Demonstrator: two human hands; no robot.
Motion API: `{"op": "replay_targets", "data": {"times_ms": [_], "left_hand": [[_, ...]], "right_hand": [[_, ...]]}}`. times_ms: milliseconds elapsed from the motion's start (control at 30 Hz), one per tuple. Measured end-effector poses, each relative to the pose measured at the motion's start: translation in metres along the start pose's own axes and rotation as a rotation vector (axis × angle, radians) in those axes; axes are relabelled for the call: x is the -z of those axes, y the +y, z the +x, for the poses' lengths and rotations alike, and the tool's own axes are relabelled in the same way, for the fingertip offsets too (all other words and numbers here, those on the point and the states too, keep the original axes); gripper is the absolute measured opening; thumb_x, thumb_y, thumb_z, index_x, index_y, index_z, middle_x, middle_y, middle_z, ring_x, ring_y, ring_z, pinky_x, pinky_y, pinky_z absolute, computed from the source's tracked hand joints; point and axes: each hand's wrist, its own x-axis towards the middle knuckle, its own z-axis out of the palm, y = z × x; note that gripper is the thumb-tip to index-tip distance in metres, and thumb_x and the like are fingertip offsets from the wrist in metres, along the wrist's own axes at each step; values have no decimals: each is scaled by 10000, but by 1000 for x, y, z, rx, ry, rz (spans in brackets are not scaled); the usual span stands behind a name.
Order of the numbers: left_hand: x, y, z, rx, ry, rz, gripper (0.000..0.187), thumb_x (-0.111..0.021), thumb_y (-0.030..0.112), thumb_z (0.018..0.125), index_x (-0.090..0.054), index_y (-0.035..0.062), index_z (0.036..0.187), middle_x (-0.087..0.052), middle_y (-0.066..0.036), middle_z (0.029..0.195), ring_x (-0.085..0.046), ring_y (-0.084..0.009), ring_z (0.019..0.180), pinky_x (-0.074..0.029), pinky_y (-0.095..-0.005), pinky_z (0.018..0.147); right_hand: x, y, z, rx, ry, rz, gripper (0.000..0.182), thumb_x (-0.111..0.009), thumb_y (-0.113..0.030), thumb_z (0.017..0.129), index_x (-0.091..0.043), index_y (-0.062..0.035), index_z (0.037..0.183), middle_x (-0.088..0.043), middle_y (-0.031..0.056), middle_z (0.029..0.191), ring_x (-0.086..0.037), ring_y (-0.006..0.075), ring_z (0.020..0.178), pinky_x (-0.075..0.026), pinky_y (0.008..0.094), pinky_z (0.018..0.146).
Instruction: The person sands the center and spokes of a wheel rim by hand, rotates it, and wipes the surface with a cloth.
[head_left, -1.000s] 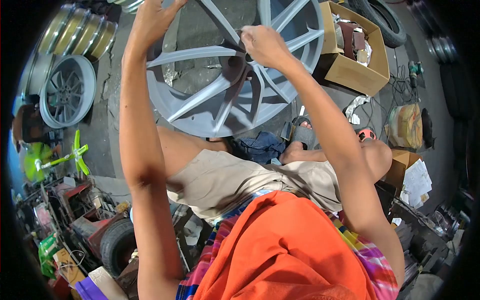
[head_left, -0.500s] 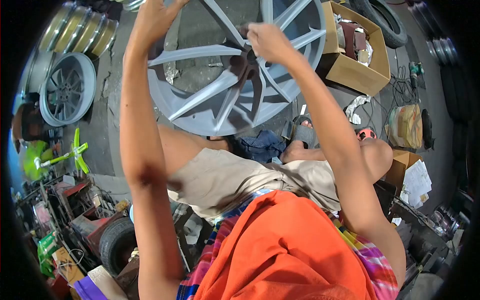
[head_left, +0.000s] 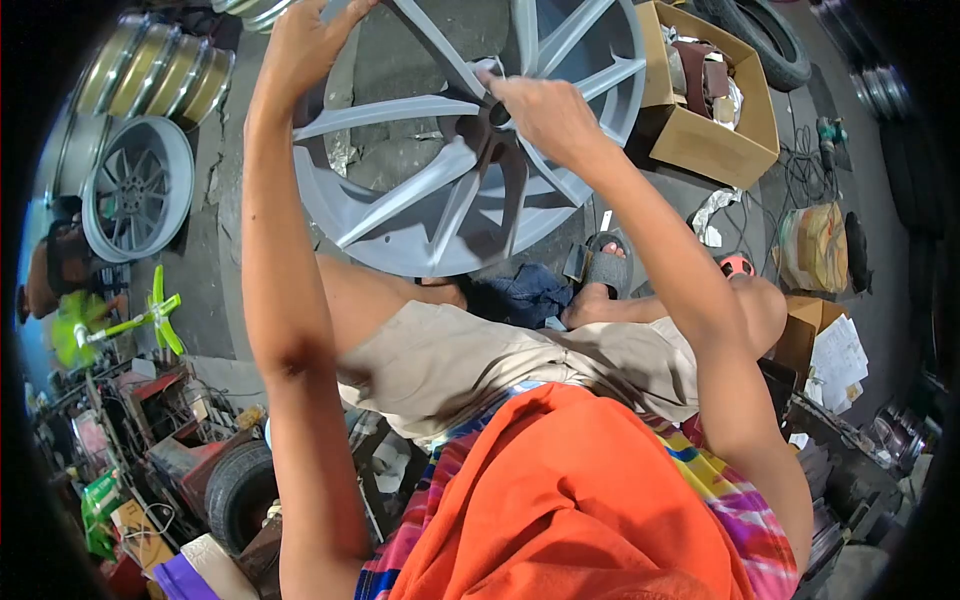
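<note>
A grey multi-spoke alloy wheel rim (head_left: 412, 208) stands tilted before my knees, with no tyre on it. My left hand (head_left: 312, 42) is at its upper left edge, closed on it with the thumb pointing inward; the top of the picture cuts off part of the hand. Near the hub, my right hand (head_left: 548, 115) bends over the spokes with its fingers drawn together. What lies under those fingertips, if anything, is hidden. The round centre hole shows just below them.
A cardboard box (head_left: 712, 135) of scraps stands right of the wheel, with a tyre (head_left: 765, 45) behind it. Another grey rim (head_left: 140, 190) and gold rims (head_left: 160, 70) are at left, above a green fan (head_left: 160, 312). A power tool (head_left: 828, 140) with cable lies at right.
My right hand has moved slightly down and to the right near the hub. The wheel has shifted a little, while my left hand stays at its edge.
</note>
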Motion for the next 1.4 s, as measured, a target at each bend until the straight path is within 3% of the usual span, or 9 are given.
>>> {"op": "replay_targets", "data": {"times_ms": [200,333,433,533,600,833,1033,1100,1400], "left_hand": [[-5,0,-2,-38,11,-128,330,-689,272,984,-713,-42,1083,-731,-166,848,-591,-118,792,-519,-369,747],[-5,11,-3,-151,77,-107,329,-689,272,985,-711,-48,1058,-714,-167,815,-570,-113,773,-513,-368,721],[-3,-4,3,83,-36,-19,339,-686,278,986,-707,-57,1027,-701,-155,777,-541,-120,735,-497,-385,680],[-10,-13,9,-101,48,-83,366,-685,296,984,-694,-70,985,-660,-171,720,-504,-130,692,-472,-408,639],[-12,-14,10,-168,64,8,402,-690,320,977,-686,-81,951,-613,-204,679,-487,-143,662,-456,-423,620],[-11,-1,15,-27,-5,-3,445,-695,351,966,-685,-90,910,-592,-256,662,-468,-170,629,-448,-447,614],[-20,-9,22,-107,47,8,454,-688,370,955,-710,-83,927,-667,-325,795,-657,-367,681,-489,-486,680],[-18,-6,23,-97,9,61,433,-686,358,953,-719,-73,965,-686,-333,868,-694,-425,783,-501,-491,721],[-18,-2,25,-45,-12,22,393,-674,342,957,-729,-42,1016,-701,-310,893,-689,-433,828,-504,-492,762]], "right_hand": [[14,8,-6,133,71,35,354,-559,-60,904,-684,-103,1232,-736,163,906,-719,377,786,-571,471,666],[-4,-5,16,-104,-82,-159,360,-570,-63,894,-665,-88,1240,-718,178,827,-721,383,775,-568,481,652],[1,3,-11,-56,-111,-121,334,-558,-103,938,-678,-138,1247,-716,194,838,-718,373,781,-556,501,681],[15,9,-23,-49,-220,-108,348,-558,-109,947,-688,-162,1265,-719,201,855,-719,380,797,-557,513,700],[19,11,-13,26,-6,-54,344,-557,-120,961,-693,-175,1273,-719,200,843,-719,378,799,-559,507,705],[4,8,3,-85,-104,-268,241,-524,-179,980,-699,-115,1132,-695,204,734,-704,409,698,-560,516,616],[28,5,-27,-50,-265,-132,296,-545,-152,960,-655,-105,1231,-688,216,747,-696,411,727,-530,538,641],[39,13,-7,26,15,-77,320,-564,-138,947,-629,-90,1257,-696,182,746,-707,368,697,-540,502,630],[14,29,-19,176,-253,-453,331,-594,-84,887,-613,-37,1214,-712,102,737,-718,283,651,-545,381,551]]}}
